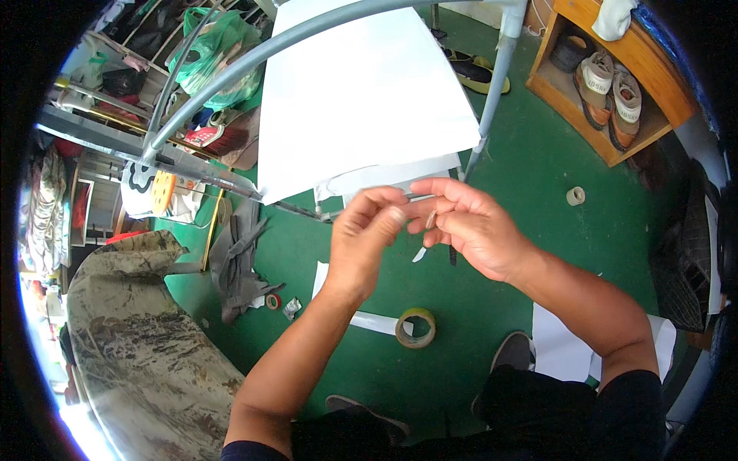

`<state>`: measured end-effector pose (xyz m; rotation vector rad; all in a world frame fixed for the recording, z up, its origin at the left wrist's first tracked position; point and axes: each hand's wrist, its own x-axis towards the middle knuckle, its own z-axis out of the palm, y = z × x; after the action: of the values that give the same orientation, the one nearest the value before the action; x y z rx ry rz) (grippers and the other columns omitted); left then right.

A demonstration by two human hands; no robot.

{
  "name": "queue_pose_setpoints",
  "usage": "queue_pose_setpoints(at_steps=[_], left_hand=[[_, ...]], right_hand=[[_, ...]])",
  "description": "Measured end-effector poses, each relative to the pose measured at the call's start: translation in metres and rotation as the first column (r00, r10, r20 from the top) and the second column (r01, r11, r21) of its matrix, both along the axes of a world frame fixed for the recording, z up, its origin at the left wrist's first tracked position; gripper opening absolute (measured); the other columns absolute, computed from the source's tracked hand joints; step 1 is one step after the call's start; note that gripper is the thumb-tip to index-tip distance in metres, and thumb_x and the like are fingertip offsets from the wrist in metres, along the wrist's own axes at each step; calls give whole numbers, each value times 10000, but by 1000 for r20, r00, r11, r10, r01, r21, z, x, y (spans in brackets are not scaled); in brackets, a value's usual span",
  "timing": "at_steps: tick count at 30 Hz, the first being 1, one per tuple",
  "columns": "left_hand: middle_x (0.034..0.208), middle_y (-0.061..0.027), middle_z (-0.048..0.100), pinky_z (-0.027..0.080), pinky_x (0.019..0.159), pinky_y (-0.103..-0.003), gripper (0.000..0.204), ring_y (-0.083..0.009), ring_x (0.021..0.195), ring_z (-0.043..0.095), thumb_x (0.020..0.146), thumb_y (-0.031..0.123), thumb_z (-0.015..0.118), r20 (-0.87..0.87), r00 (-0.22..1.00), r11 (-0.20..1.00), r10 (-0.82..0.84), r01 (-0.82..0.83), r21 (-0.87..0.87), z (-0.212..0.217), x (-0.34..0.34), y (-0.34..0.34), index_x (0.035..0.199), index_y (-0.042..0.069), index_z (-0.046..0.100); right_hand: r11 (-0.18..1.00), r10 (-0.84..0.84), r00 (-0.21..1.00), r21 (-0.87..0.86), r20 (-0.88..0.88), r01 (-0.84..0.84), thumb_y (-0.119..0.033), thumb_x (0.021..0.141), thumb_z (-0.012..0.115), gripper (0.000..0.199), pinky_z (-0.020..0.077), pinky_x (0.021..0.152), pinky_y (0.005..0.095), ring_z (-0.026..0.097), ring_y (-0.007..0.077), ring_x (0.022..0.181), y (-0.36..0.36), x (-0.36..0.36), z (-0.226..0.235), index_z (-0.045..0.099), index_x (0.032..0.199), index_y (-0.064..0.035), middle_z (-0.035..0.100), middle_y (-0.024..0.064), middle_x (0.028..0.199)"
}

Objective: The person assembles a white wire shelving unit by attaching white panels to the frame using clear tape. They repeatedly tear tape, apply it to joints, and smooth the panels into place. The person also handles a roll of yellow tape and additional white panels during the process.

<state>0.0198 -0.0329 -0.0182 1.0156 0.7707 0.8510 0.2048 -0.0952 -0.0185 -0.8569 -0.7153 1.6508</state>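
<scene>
My left hand [360,242] and my right hand [480,230] meet in front of me, just below the near edge of a large white sheet [369,92]. The left thumb and fingers are pinched together. On the right, thumb and fingers curl toward the left fingertips, with the index finger reaching over. Whatever lies between the fingertips is too small or hidden to name. The white sheet rests on a frame of grey tubes [300,42]. Below my hands, a roll of tape [416,328] lies on the green floor beside a white paper strip [373,321].
A camouflage-covered seat [146,346] stands at the left. Green plastic bags [223,61] hang near racks at the upper left. A wooden cabinet [607,146] holding shoes is at the upper right. A smaller tape roll [575,196] and white sheets [565,346] lie on the right.
</scene>
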Motion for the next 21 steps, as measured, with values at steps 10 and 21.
queue_pose_setpoints(at_steps=[10,21], left_hand=[[1077,-65,645,537,738,-274,183,-133,898,642,873,-42,736,-370,929,819,7,207,535,-8,-6,-3,1031,35,684],[869,11,652,414,646,-232,49,-76,731,529,921,72,730,-83,991,989,-104,94,-116,2,-11,-3,939,62,685]], right_hand=[[973,-12,950,224,313,-62,35,986,444,457,549,812,309,654,165,1018,-5,-5,-2,466,1442,16,666,158,1242],[978,-73,915,206,398,-11,16,946,619,358,552,746,259,660,114,887,-8,-8,1,565,1300,24,670,84,1074]])
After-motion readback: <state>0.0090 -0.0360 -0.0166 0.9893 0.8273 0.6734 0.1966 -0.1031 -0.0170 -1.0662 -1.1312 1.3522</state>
